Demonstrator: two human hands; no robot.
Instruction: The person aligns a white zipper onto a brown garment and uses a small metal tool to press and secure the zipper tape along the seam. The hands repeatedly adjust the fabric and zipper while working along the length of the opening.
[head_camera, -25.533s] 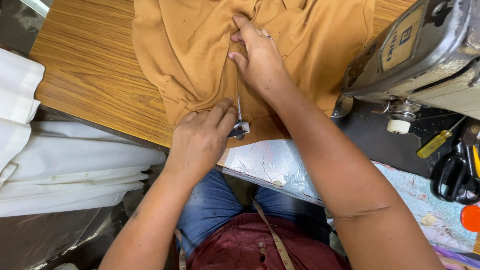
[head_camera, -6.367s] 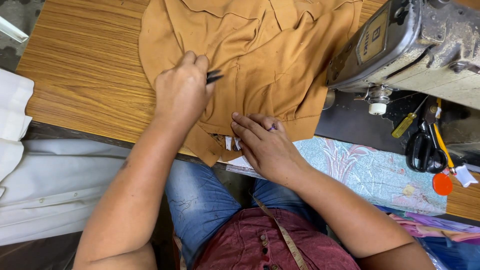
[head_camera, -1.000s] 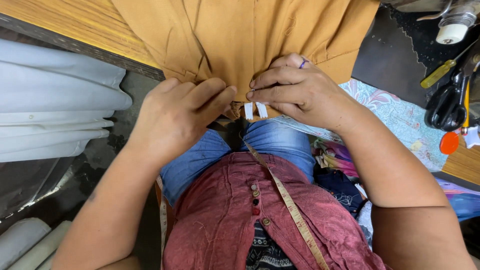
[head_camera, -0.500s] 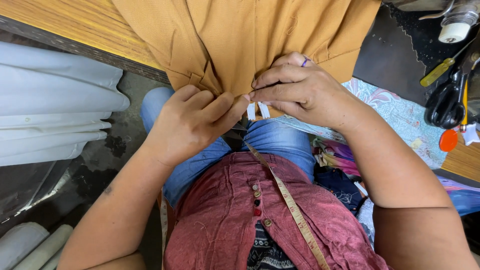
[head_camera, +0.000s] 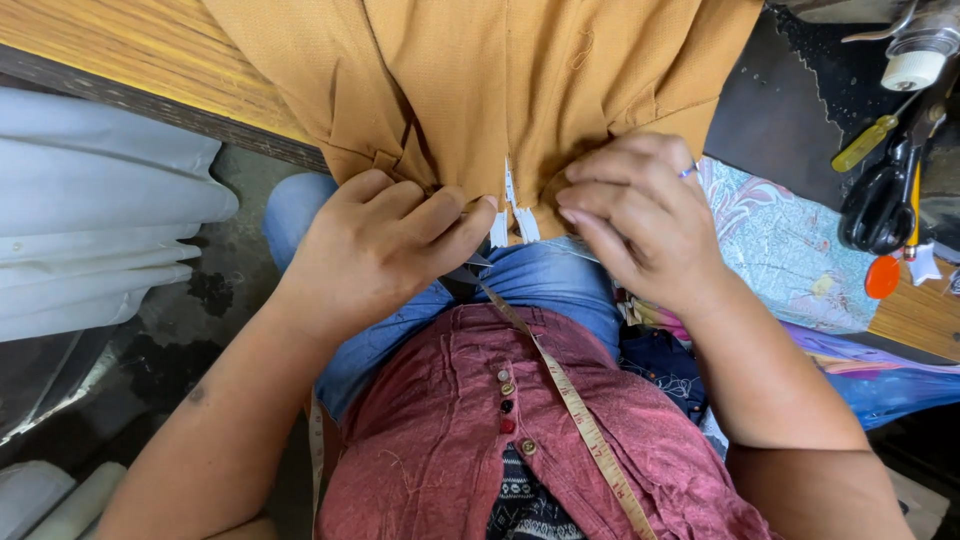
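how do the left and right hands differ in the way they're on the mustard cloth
The left hand pinches the hem of the mustard cloth between thumb and curled fingers, while the right hand presses on it with fingers bent down. The right hand wears a ring; the left shows none. The left sits just left of the small white tabs at the hem, the right just right of them. Both are bare and work the cloth's lower edge over the lap.

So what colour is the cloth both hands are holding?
Mustard-yellow woven cloth, clearest in the head view.
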